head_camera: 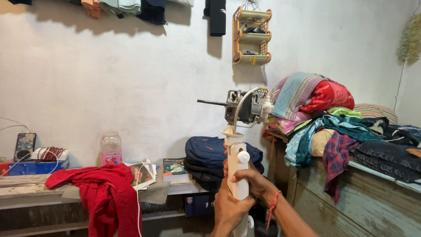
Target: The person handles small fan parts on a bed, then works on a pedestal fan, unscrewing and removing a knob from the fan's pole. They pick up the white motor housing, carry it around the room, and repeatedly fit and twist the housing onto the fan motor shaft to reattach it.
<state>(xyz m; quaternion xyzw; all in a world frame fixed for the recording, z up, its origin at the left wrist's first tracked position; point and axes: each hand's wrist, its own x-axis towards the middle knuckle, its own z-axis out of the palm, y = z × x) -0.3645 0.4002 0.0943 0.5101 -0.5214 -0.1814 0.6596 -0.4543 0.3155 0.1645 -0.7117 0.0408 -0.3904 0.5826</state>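
Note:
Both of my hands grip the white upright neck of a stripped table fan held up in front of me. My left hand wraps the lower part of the neck. My right hand, with a red thread on the wrist, clasps it from the right, just below a round white knob. On top sits the bare grey motor with its metal shaft pointing left and loose wires at the back.
A low shelf on the left carries a red cloth, a plastic jar, books, and a blue box with cables. Dark bags lie behind the fan. Piled clothes cover a wooden chest at right. A wall rack hangs above.

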